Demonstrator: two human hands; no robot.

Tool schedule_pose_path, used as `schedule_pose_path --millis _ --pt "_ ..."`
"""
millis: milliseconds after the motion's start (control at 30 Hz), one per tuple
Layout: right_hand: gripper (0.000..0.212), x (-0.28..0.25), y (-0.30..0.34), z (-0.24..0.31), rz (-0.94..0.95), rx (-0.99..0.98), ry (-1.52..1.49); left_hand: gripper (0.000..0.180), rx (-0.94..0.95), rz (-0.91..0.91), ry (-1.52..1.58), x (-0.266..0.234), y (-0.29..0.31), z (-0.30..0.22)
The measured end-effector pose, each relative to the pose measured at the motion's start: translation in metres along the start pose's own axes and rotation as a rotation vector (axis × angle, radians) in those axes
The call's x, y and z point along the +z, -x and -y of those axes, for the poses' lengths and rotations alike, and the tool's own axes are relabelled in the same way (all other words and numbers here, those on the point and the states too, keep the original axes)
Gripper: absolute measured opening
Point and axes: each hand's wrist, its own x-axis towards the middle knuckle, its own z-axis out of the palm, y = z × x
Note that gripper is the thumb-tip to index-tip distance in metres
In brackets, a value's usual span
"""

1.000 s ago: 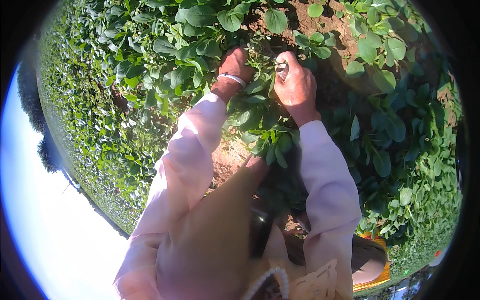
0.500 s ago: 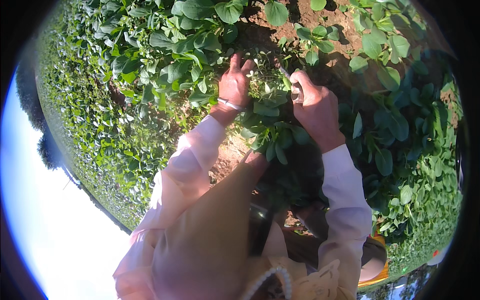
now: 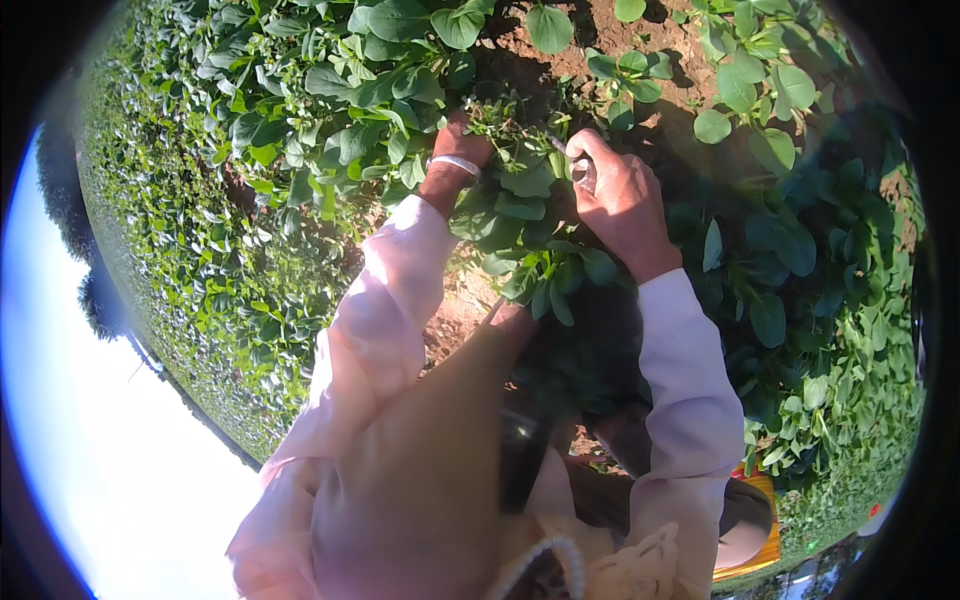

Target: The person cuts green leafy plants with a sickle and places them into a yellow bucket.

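Left hand (image 3: 460,145): at the lower left edge of the upper soil patch (image 3: 597,30), white bangle (image 3: 456,163) on wrist. Fingers bent, partly hidden behind small-leaved sprigs (image 3: 497,118); can't tell if gripping them or only touching.

Right hand (image 3: 625,195): closed around a small hand tool (image 3: 582,172), most of handle hidden in the fist. Thin end sticks out up and left, near the sprigs; contact not clear.

Sprigs sit between the two hands, right against the left one, at the patch's lower left edge. Broad leaves directly below them, between the wrists. Small broad-leaved plant (image 3: 632,62) stands on the same patch, towards its right edge, above the right hand, apart from it. Another leafy clump (image 3: 545,285) lower down, at the upper right edge of the lower soil strip (image 3: 462,312).

Dense green foliage (image 3: 200,230) left of left forearm. Pale pink sleeves (image 3: 690,380) on both arms, tan cloth (image 3: 420,460) between them. White bead string (image 3: 520,565) at bottom. Yellow-orange striped cloth (image 3: 768,530) lower right.
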Motion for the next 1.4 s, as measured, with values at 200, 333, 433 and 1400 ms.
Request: schedule_pose_path --millis 200,333,433,1400 --pt "0.019 0.035 -0.028 0.02 -0.087 0.065 0.075 0.037 0.216 -0.025 -0.02 -0.006 0.018 -0.017" --pt "0.024 0.017 -0.018 0.008 -0.013 0.1 -0.085 0.042 0.386 -0.069 -0.136 -0.02 0.056 -0.042" --pt "0.028 0.014 -0.012 0.005 -0.011 0.057 -0.078 0.045 0.492 -0.133 -0.232 -0.023 0.073 -0.052" --pt "0.023 0.089 -0.053 0.044 -0.187 0.109 -0.057 0.038 0.558 -0.275 -0.861 -0.063 -0.006 -0.019"
